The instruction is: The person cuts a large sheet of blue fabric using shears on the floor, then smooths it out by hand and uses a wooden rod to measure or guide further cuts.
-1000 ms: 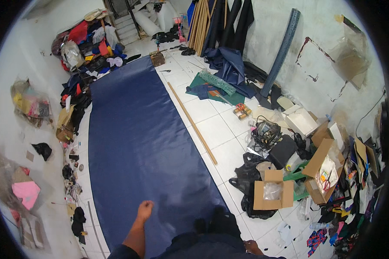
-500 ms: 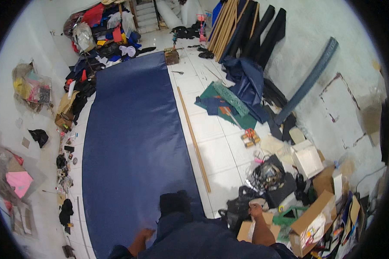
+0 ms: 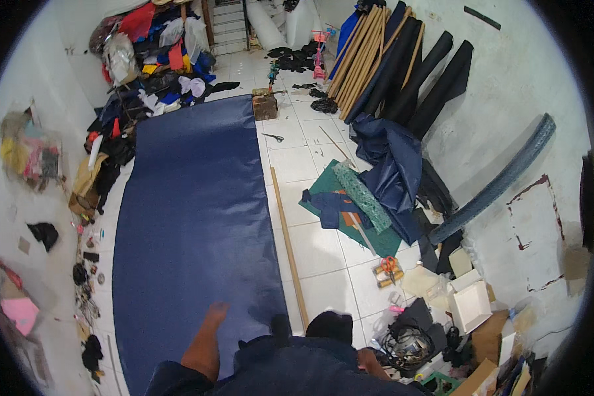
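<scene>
A long dark blue sheet lies spread over the tiled floor in front of me. My left hand is stretched forward above its near part, with no object visible in it; the fingers are too blurred to read. My right hand is low beside my dark clothing, close to a heap of black cables. Its fingers look curled, though what they hold, if anything, is hidden. Along the sheet's right edge lies a long brown pole. A pair of dark scissors rests on the tiles farther off.
Rolls of dark material and brown tubes lean on the right wall. Green and blue pieces lie near orange-handled scissors. Cardboard boxes crowd the near right. Piled cloth fills the far left.
My left hand has moved forward over the blue sheet. My right hand has drawn back toward my body. The whole view has shifted, and a dark leg shape now shows right of centre.
</scene>
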